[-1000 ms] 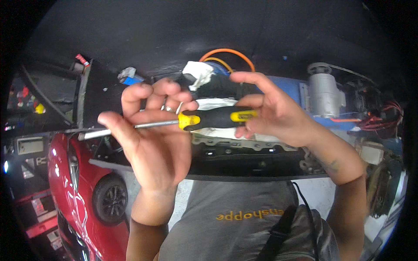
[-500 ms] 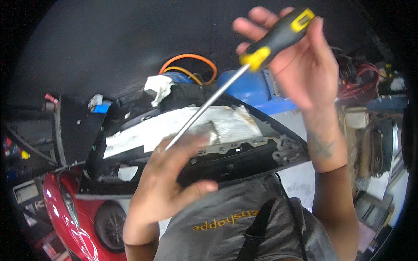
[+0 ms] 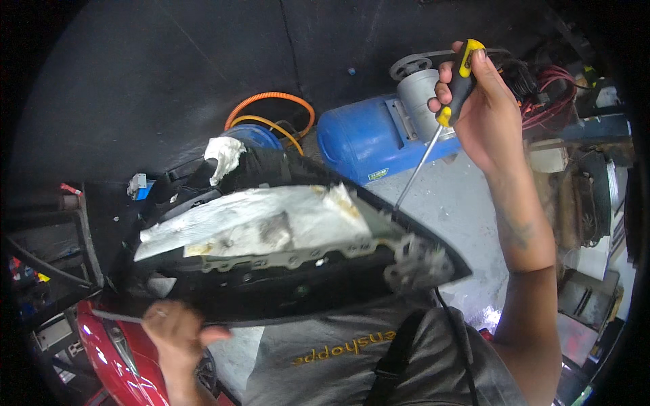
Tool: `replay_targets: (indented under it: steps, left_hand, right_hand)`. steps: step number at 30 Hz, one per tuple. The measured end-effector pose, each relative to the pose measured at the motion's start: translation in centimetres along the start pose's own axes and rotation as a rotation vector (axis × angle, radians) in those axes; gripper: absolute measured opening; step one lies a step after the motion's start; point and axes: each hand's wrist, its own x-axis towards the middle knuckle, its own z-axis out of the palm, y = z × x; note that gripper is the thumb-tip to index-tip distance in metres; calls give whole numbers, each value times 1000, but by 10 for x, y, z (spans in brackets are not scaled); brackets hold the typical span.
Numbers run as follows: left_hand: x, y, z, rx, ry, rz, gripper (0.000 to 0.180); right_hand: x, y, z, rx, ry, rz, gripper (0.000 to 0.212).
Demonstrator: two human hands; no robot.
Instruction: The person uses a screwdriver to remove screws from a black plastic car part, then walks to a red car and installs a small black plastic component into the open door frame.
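Observation:
My right hand (image 3: 484,101) is closed round the black and yellow handle of a screwdriver (image 3: 423,162), thumb on the handle's end. The long metal shaft points down and left, its tip at the far right edge of a black car trim panel (image 3: 271,287); whether it touches I cannot tell. White padding sheets (image 3: 264,220) with brown stains lie on the panel's upturned side, beside a row of slotted mounts. My left hand (image 3: 177,331), slightly blurred, grips the panel's near left edge, fingers over it and thumb apart. A crumpled white cloth (image 3: 225,157) rests at the panel's far side.
Beyond the panel lies a blue air compressor tank (image 3: 362,139), with an orange hose (image 3: 271,98) to its left. A red car (image 3: 118,358) stands at the lower left. Stacked parts (image 3: 582,203) and coiled red cables (image 3: 558,95) line the right side.
My left hand went from above the panel to its near left edge. The screwdriver moved from above the panel's middle to its right edge, now more upright. The panel shifted slightly left.

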Motion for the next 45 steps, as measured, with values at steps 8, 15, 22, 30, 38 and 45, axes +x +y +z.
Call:
replay_targets:
  steps: [8,15,22,30,38,45]
  left_hand:
    - [3,-27,10,41,570,-322,65]
    - [-2,-20,24,-124,646,-130,53]
    - [4,-18,20,-31,503,-50,55]
    - [2,-22,21,-24,500,-54,56]
    - [8,-21,19,-47,503,-42,55]
    - [4,-21,20,-43,508,-53,53]
  right_hand:
    - [-10,17,29,25,177,-26,53]
    - [3,28,55,216,-83,74,57]
    - [-8,46,56,119,95,230,57]
    - [-15,51,38,198,80,280,64]
    - [-16,55,35,210,79,286,64]
    - [-20,60,27,274,-113,211,56]
